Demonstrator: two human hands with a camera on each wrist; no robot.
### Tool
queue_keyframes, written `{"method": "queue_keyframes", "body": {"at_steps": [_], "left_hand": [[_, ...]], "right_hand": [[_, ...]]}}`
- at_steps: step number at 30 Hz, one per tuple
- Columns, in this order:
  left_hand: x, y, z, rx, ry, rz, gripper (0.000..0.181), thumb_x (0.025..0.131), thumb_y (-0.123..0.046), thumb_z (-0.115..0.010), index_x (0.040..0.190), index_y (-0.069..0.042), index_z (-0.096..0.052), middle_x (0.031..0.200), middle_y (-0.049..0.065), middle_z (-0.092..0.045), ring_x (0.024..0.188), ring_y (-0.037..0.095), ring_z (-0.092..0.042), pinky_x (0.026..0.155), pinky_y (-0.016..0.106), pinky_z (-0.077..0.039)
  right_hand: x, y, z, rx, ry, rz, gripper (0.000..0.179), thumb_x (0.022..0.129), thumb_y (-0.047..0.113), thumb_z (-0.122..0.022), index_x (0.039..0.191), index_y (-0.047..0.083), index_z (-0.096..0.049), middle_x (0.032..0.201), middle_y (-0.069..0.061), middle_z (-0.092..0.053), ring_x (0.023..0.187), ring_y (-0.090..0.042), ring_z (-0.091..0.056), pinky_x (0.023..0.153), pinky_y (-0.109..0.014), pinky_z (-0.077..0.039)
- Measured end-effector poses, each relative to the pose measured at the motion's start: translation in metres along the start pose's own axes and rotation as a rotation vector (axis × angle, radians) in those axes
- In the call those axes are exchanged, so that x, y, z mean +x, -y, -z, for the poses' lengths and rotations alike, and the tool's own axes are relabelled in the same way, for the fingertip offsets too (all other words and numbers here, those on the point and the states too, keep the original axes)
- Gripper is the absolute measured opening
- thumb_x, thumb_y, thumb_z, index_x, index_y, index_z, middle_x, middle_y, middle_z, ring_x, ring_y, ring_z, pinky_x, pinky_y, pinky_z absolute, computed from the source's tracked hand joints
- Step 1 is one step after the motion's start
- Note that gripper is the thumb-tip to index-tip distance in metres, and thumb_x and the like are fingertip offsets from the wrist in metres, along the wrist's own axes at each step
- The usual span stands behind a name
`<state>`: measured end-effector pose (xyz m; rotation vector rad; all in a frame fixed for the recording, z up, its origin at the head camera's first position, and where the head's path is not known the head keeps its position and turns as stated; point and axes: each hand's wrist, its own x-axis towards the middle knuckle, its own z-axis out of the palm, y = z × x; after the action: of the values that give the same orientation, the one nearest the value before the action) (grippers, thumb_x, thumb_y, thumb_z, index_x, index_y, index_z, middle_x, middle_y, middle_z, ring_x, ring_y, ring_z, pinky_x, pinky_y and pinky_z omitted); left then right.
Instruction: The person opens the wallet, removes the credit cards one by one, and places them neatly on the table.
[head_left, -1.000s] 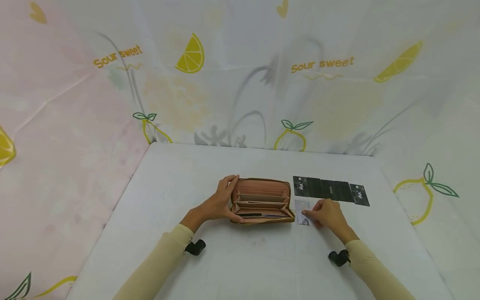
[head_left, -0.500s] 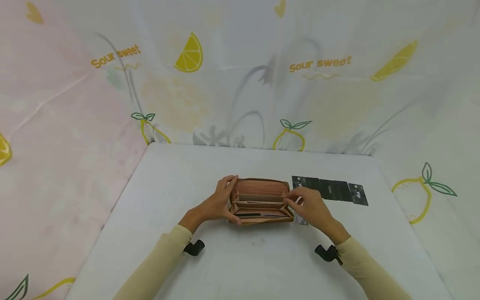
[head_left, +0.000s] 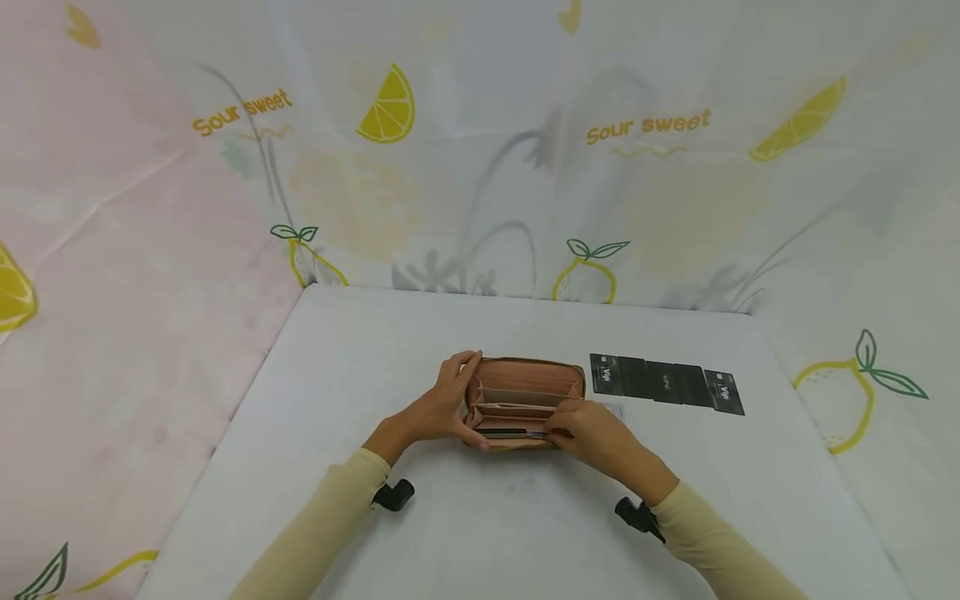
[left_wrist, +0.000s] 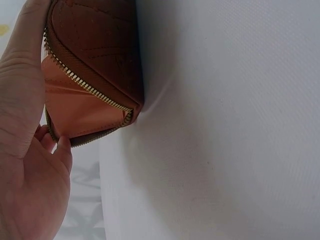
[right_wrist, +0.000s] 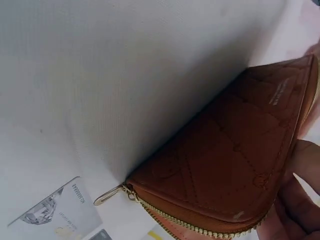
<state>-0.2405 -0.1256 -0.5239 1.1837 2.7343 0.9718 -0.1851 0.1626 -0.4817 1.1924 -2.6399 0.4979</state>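
Observation:
An unzipped brown wallet [head_left: 528, 374] lies opened wide on the table, its tan inner compartments facing up. My left hand [head_left: 441, 406] grips its left end, with the thumb at the front edge and the fingers at the back. Over the right front of the wallet, my right hand [head_left: 600, 437] has its thumb and fingertips pinched at the right end of a card [head_left: 536, 433] in the front compartment. Right of the wallet, a pale card with a diamond picture [right_wrist: 60, 210] lies on the table, mostly covered by my right hand in the head view.
A row of black VIP cards [head_left: 666, 383] lies on the white table [head_left: 480, 517], right of the wallet. The gold zipper pull [right_wrist: 107, 196] sticks out at the wallet's right corner. A printed cloth [head_left: 480, 167] hangs behind the table.
My right hand has left the pale card on the table, passed the wallet's right edge and come down to the front compartment. My left hand keeps its hold on the wallet.

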Motion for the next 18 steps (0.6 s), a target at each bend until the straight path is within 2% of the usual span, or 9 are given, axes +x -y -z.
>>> {"method": "queue_keyframes", "body": {"at_steps": [8,12,18], "left_hand": [[0.0,0.001,0.0,0.01,-0.014,-0.014,0.144,0.055,-0.078,-0.069,0.156,-0.002,0.0,0.154,0.015,-0.01,0.137,0.034,-0.015,0.107,0.051,-0.03],[-0.001,0.0,0.0,0.017,-0.016,-0.019,0.144,0.055,-0.075,-0.073,0.156,-0.002,0.0,0.153,0.015,-0.01,0.136,0.034,-0.016,0.107,0.051,-0.031],[-0.002,-0.004,0.0,0.031,-0.015,-0.033,0.145,0.056,-0.069,-0.081,0.155,0.0,-0.001,0.154,0.018,-0.01,0.135,0.035,-0.017,0.105,0.051,-0.034]], "right_hand": [[0.002,0.005,-0.003,-0.151,0.074,-0.007,0.009,0.079,0.005,-0.08,0.082,0.012,-0.075,0.079,0.002,-0.064,0.073,-0.012,-0.062,0.061,-0.024,-0.051],[0.002,0.008,-0.004,-0.245,0.071,0.004,0.011,0.078,0.002,-0.08,0.081,0.01,-0.073,0.079,0.0,-0.063,0.072,-0.014,-0.062,0.06,-0.026,-0.051],[-0.001,0.019,-0.006,-0.411,0.042,0.042,0.018,0.075,0.002,-0.083,0.088,0.003,-0.071,0.084,-0.007,-0.058,0.076,-0.018,-0.059,0.057,-0.028,-0.052]]}}
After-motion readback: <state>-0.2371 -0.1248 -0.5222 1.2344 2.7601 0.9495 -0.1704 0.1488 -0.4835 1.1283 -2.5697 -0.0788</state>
